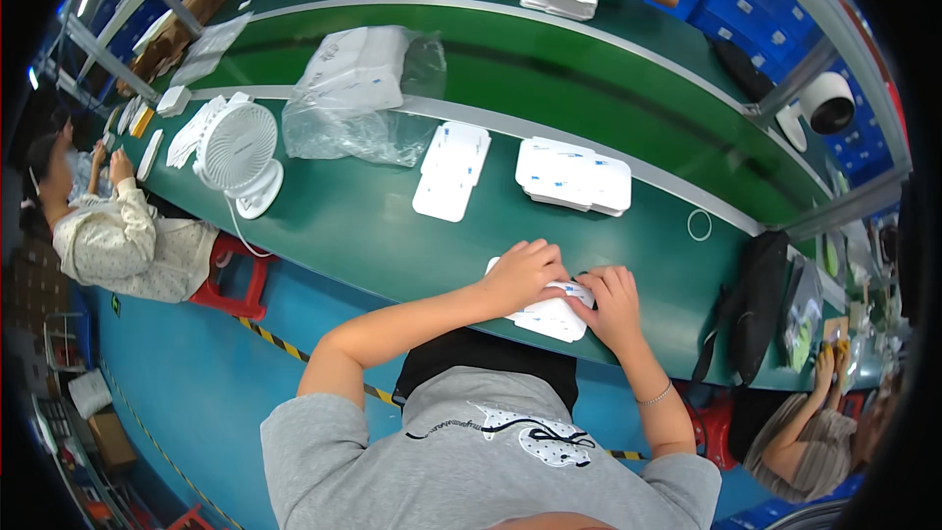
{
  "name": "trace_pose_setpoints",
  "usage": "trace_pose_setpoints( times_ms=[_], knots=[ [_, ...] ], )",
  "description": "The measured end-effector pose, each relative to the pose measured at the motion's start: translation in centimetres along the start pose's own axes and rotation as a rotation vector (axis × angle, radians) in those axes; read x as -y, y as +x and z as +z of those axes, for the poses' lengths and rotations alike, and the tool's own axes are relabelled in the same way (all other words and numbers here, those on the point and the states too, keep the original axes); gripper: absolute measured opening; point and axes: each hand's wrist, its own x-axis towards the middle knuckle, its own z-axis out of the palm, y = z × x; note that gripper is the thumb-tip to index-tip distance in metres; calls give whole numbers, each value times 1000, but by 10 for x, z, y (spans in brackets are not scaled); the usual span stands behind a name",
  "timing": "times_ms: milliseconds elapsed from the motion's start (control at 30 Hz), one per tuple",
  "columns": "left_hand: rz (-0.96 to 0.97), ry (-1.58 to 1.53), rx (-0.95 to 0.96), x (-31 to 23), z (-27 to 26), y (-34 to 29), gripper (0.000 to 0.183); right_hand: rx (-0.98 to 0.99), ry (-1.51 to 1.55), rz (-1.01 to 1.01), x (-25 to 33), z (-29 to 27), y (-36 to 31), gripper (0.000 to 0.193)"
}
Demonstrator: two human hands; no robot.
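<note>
pressed flat at the near edge of the green counter [373, 236]: small stack of white flat trays [549, 314], kept close to the body for control. left hand [523, 273] curled over its top, grip closed on the stack; right hand [610, 306] clasping the right end, fingers bent. more white trays [574, 177] mid-counter, small white fan [238, 152] toward the left end.
</note>
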Motion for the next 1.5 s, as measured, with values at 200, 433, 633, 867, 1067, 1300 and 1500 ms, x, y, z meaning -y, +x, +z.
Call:
trace_pose_setpoints(
  times_ms=[200,433,633,867,1067,1300,1500],
  knots=[
    [3,6,-9,-1,-4,1,18,-3,26,-25,-2,2,1,24],
    [36,35,-47,-3,-5,2,19,-5,57,-33,-2,1,-1,27],
    [43,68,-61,-4,-2,-1,19,-29,34,-46,1,-1,-2,23],
    [45,62,-34,-3,0,1,20,11,21,-44,-4,2,-7,23],
    [-14,-23,-51,0,-10,6,25,107,216,95,-8,-6,7,20],
    [-170,-305,120,-2,-34,9,67,83,311,178,-10,-3,6,6],
    [-50,-64,299,-21,-46,-6,109,87,340,212,-8,-4,8,5]
  ],
)
